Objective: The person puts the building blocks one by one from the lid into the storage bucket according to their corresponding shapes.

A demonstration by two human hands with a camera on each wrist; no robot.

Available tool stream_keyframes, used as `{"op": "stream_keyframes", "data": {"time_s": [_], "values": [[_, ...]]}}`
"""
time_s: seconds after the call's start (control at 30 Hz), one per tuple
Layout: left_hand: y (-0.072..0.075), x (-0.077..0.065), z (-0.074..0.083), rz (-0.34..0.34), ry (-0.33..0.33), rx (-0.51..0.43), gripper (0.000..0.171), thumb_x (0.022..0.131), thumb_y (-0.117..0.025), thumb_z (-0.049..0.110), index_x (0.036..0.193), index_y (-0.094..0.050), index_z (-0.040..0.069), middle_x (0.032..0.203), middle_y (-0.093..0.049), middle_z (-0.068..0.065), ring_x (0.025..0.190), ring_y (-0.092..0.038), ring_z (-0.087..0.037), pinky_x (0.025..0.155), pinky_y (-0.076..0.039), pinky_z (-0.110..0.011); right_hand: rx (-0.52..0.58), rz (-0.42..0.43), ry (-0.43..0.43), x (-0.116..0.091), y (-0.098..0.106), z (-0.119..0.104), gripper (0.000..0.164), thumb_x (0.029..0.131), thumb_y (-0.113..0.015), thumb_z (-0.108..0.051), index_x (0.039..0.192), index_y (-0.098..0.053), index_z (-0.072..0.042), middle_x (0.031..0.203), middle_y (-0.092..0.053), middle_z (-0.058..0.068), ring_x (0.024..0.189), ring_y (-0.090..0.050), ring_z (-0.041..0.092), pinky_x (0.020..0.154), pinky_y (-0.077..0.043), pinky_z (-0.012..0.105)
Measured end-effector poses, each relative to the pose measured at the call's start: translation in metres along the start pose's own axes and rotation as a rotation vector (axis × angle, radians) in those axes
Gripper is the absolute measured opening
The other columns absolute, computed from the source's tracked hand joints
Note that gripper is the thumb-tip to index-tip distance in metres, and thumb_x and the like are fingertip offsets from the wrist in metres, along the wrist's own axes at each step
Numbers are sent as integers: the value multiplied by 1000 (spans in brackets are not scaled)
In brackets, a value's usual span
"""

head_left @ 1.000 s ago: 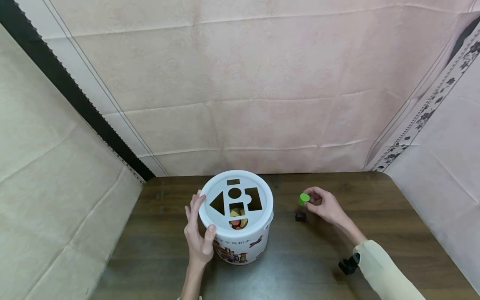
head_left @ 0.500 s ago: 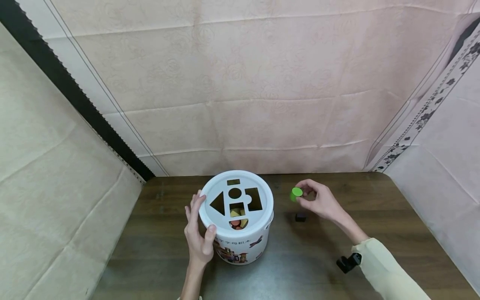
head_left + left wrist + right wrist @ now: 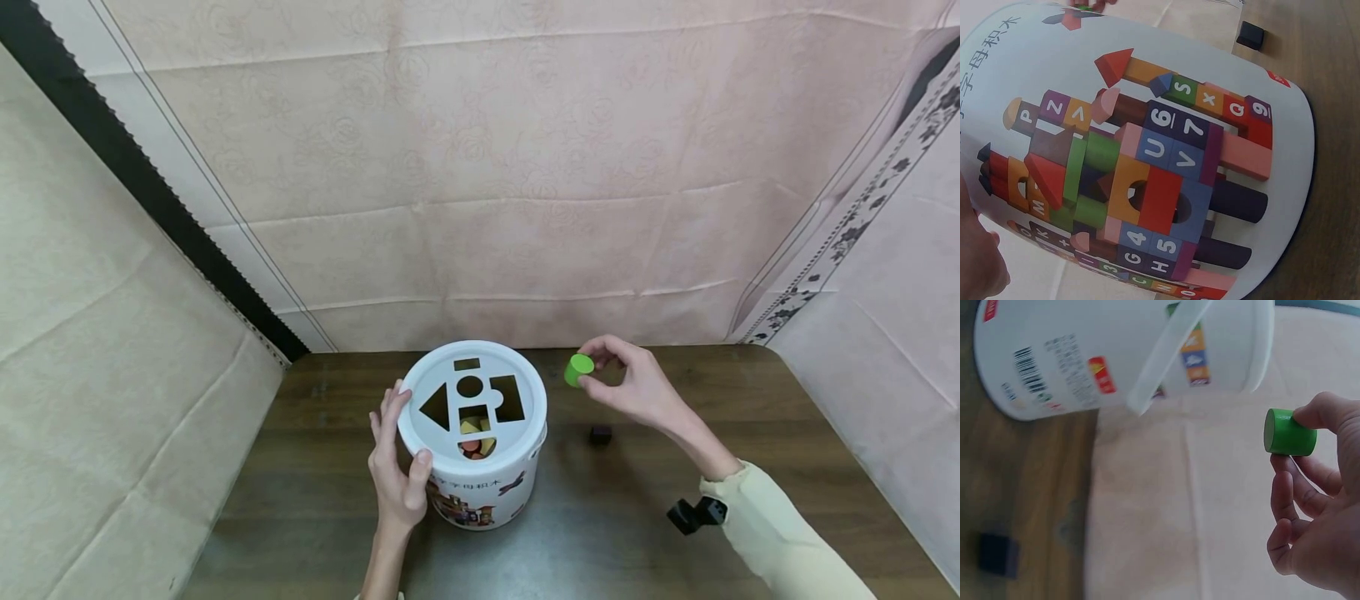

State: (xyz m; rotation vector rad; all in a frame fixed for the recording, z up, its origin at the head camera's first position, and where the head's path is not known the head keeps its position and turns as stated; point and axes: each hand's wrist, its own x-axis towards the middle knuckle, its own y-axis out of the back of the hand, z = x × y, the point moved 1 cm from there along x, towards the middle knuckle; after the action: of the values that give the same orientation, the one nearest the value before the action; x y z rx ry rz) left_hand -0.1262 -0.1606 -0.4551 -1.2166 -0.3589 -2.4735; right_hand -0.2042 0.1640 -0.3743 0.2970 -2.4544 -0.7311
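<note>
A white bucket [image 3: 517, 492] with printed toy blocks on its side stands on the table under a white lid [image 3: 431, 367] with cut-out shapes. Along the lid's left edge my left hand [image 3: 397, 479] holds the bucket, thumb at the front and fingers round the left side. My right hand [image 3: 637, 387] pinches a green cylinder block [image 3: 579, 370] between thumb and fingers, raised off the table right of the lid. In the right wrist view the same green cylinder block [image 3: 1290, 433] lies sideways between thumb and fingertips. Yellow and reddish blocks [image 3: 474, 427] show through the lid's holes.
A small black block [image 3: 601, 434] lies on the wooden table [image 3: 315, 500] right of the bucket. The bucket's white handle [image 3: 1166, 356] hangs at its side in the right wrist view. Pale cloth [image 3: 480, 208] hangs behind the table and at both sides.
My right hand has carried the green cylinder block up and left, away from the black block and closer to the lid. The left hand and the bucket have stayed put.
</note>
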Motion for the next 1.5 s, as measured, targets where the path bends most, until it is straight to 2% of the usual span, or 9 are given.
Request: {"op": "stream_keyframes", "data": {"time_s": [0.2,0.5,0.67,0.87,1.03,1.3,1.5], "values": [[1,0,1,2,1,5,66,91,-56,42,138,-54,-4,143,-52,-22,139,-38,-42,107,-3,-73,57,-38,41,14,-5,-22,28,81,-77,-2,106,-68,-9,96,-67,-4,88,-61,18,79,-48,27],[1,0,1,-4,7,12,66,90,-56,42,139,-54,-3,144,-51,-22,139,-37,-43,106,-3,-74,41,-103,84,29,-19,-36,30,81,-79,-4,109,-67,-8,100,-67,-1,91,-61,16,82,-50,37],[1,1,1,0,10,17,65,90,-56,41,139,-55,-2,144,-52,-21,139,-37,-43,105,-4,-76,43,-152,102,36,-31,-43,32,80,-80,-4,109,-67,-6,101,-66,0,92,-62,22,82,-51,41],[1,0,2,-4,14,13,65,90,-56,40,139,-54,-2,144,-51,-21,140,-36,-43,106,-3,-74,26,-190,131,43,-46,-48,28,80,-80,-7,106,-68,-7,97,-67,-3,91,-59,24,84,-46,45],[1,1,2,-6,20,13,65,89,-56,39,140,-54,-2,145,-51,-20,140,-36,-43,105,-3,-75,4,-202,158,48,-55,-51,26,80,-80,-8,103,-69,-8,95,-67,-5,90,-56,21,84,-42,42],[1,1,1,-11,29,12,64,89,-56,39,140,-54,0,145,-51,-19,140,-35,-43,105,-3,-75,-15,-219,184,57,-67,-55,26,79,-82,-11,101,-69,-7,95,-69,-2,95,-56,25,87,-33,48],[1,0,1,-17,35,9,64,88,-56,37,141,-54,1,145,-51,-19,140,-35,-43,106,-3,-75,-20,-203,215,61,-76,-59,25,78,-84,-13,98,-70,-9,96,-70,0,97,-52,24,84,-27,49]]}}
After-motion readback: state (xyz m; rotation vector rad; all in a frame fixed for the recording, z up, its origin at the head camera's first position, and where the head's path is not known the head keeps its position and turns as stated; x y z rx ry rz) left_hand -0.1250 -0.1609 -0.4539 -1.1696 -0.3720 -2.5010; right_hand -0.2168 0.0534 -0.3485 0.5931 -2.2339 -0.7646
